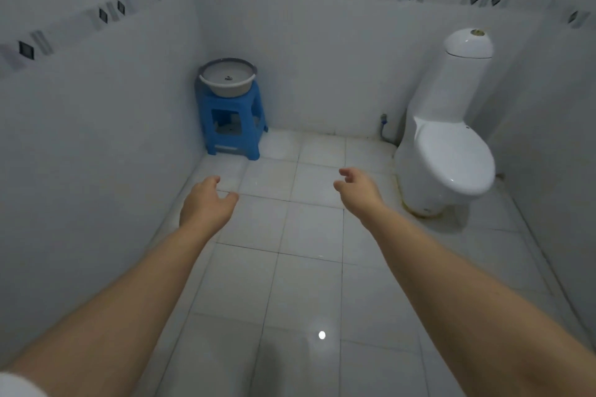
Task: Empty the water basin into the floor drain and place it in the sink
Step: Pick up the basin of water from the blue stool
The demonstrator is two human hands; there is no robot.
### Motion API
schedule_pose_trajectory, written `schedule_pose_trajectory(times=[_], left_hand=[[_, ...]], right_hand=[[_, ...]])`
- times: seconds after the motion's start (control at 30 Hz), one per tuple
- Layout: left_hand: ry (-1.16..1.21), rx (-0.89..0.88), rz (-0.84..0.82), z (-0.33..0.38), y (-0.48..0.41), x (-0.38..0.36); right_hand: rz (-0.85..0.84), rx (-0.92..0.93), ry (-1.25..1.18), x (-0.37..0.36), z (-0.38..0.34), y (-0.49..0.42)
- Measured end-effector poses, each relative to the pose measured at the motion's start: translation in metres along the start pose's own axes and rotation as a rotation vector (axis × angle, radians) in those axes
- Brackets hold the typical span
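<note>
A round white water basin [227, 78] with a grey rim sits on a blue plastic stool [231, 121] in the far left corner of the bathroom. Both my arms stretch forward over the tiled floor, well short of the basin. My left hand [206, 203] is open with fingers spread, below and slightly left of the stool. My right hand [356, 185] is open too, fingers loosely curled, to the right of the stool's line. Neither hand holds anything. No floor drain or sink shows in this view.
A white toilet [448, 145] with its lid down stands against the right wall. White tiled walls [96, 126] close in on the left and back. A water valve [383, 126] sits low on the back wall. Pale floor tiles [290, 284] lie between me and the stool.
</note>
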State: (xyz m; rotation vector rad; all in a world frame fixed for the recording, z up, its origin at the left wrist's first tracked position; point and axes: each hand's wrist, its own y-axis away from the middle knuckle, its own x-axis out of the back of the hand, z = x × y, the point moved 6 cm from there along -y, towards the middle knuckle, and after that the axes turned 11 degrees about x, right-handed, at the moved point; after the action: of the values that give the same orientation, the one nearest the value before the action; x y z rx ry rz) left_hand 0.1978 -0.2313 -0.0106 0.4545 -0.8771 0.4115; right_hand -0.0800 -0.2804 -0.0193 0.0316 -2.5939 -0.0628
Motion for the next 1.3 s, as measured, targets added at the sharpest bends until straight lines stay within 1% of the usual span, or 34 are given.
schedule_pose_trajectory(times=[0.2, 0.43, 0.7, 0.87, 1.03, 1.17, 1.3], left_hand=[[0.027, 0.009, -0.002, -0.010, -0.038, 0.008], [0.053, 0.075, 0.013, -0.018, -0.089, 0.010], [0.094, 0.106, 0.041, 0.003, -0.156, 0.014], [0.113, 0.158, 0.066, 0.017, -0.206, 0.011], [0.178, 0.165, 0.104, 0.028, -0.254, 0.014], [0.197, 0.191, 0.093, 0.023, -0.293, 0.017], [0.206, 0.183, 0.042, 0.022, -0.347, 0.016]], right_hand=[[-0.017, -0.010, 0.018, -0.022, -0.013, -0.029], [-0.062, 0.008, 0.044, -0.054, -0.024, -0.086], [-0.113, 0.009, 0.024, -0.074, -0.035, -0.168], [-0.149, -0.002, 0.025, -0.082, -0.036, -0.221], [-0.139, 0.001, 0.051, -0.086, -0.044, -0.272], [-0.155, -0.014, 0.049, -0.104, -0.055, -0.305], [-0.155, -0.017, 0.041, -0.130, -0.063, -0.342]])
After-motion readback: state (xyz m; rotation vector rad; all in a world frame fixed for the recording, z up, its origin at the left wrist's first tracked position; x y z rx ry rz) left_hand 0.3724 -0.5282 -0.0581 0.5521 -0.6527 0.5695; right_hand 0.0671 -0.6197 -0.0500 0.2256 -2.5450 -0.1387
